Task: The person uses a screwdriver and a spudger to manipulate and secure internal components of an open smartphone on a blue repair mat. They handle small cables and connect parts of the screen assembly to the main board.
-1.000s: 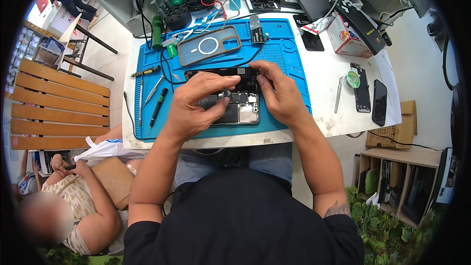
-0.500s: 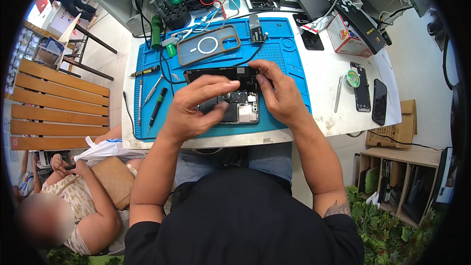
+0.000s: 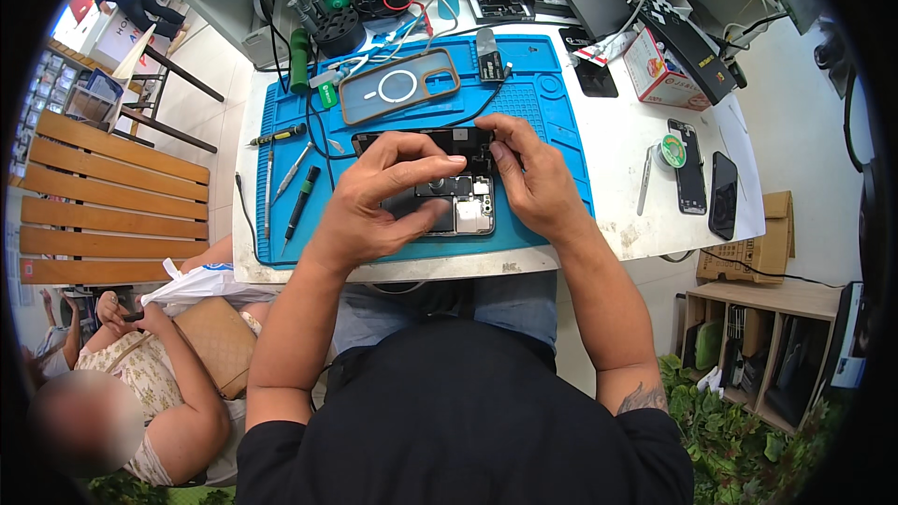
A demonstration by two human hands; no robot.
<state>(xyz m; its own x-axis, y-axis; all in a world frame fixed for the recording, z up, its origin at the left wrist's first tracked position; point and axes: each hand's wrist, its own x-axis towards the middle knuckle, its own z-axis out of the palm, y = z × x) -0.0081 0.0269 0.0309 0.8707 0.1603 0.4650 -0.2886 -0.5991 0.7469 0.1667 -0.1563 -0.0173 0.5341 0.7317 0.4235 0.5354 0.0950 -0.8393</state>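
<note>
An opened smartphone (image 3: 476,212) lies on the blue repair mat (image 3: 552,154) in front of me, its inner parts showing. Its dark screen panel (image 3: 447,140) is lifted along the far side. The thumb and forefinger of my right hand (image 3: 540,185) close on the panel's right end. Over the left part of the phone hovers my left hand (image 3: 367,206), thumb and forefinger apart and the thumb blurred. Nothing shows clearly between them. That hand hides much of the phone's left half.
Left on the mat lie a black-green screwdriver (image 3: 301,206), tweezers (image 3: 293,171) and a yellow-black screwdriver (image 3: 277,135). Behind the phone are a clear brown-edged case (image 3: 400,87) and a cable. Two phones (image 3: 723,193) and a green-labelled round tin (image 3: 673,151) sit right. A person (image 3: 178,365) sits at lower left.
My left hand's fingers have curled slightly, and its thumb has shifted a little to the right over the phone. My right hand stays at the screen panel's end.
</note>
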